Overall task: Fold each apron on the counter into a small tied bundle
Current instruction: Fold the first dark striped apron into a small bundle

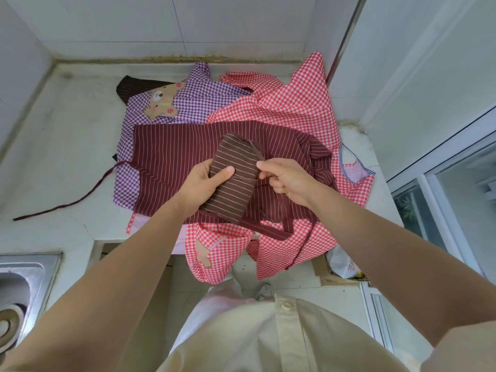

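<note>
While your left hand (200, 183) clamps: brown bundle (236, 189), thumb across its middle.
Right hand (288, 181): pinches the tie strap (268, 230) beside the bundle.
Handling: soft, light, likely springs open; grip mid-roll, pull the strap taut.
Under your hands: maroon apron (174, 154), unfolded.

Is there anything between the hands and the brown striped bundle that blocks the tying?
Nothing visible. The left hand grips the brown striped bundle; the right hand holds its strap beside it.
</note>
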`<state>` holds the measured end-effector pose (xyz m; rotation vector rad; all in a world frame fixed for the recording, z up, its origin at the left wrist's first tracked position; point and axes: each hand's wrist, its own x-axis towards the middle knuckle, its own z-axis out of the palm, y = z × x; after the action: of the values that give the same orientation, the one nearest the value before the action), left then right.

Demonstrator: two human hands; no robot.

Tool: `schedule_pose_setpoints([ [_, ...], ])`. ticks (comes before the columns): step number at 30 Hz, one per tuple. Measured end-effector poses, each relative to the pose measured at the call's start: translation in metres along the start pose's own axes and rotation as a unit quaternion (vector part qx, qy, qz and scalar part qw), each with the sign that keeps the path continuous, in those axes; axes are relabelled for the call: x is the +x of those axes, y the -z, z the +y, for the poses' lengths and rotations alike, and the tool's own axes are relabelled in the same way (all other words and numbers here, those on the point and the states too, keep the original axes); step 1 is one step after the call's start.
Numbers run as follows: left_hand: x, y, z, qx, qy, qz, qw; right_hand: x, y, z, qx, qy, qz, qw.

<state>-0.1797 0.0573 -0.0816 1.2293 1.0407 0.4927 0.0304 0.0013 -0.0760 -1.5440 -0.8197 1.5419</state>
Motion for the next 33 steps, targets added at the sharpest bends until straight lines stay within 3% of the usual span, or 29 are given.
schedule_pose_setpoints([
  [3, 0.003, 0.006, -0.004, 0.028, -0.002, 0.029, 0.999, 0.000, 0.010, -0.004, -0.028, 0.014, 0.045, 0.999],
  [7, 0.003, 0.008, -0.008, 0.038, -0.001, 0.052, 0.998, 0.002, 0.015, -0.006, 0.007, 0.027, 0.042, 0.999],
  [12, 0.003, 0.001, -0.006, 0.013, -0.019, 0.071, 0.997, 0.005, 0.006, -0.005, 0.047, 0.025, -0.034, 0.998],
  [17, -0.001, 0.002, -0.001, -0.074, -0.006, 0.028, 0.997, 0.003, 0.008, -0.002, 0.059, -0.009, -0.072, 0.996],
  [21, -0.002, 0.001, -0.004, -0.040, -0.018, 0.046, 0.998, -0.005, 0.009, -0.005, 0.090, -0.034, -0.171, 0.981],
  [26, 0.001, -0.008, -0.003, -0.023, -0.067, 0.101, 0.992, -0.009, -0.008, -0.008, 0.000, -0.057, -0.222, 0.973],
  [29, 0.000, -0.007, 0.003, -0.055, -0.077, 0.081, 0.992, -0.008, -0.009, -0.001, -0.024, -0.085, -0.236, 0.968],
  [33, -0.005, 0.003, 0.006, -0.105, -0.033, -0.016, 0.994, -0.010, 0.006, -0.001, -0.017, -0.107, -0.262, 0.959],
])
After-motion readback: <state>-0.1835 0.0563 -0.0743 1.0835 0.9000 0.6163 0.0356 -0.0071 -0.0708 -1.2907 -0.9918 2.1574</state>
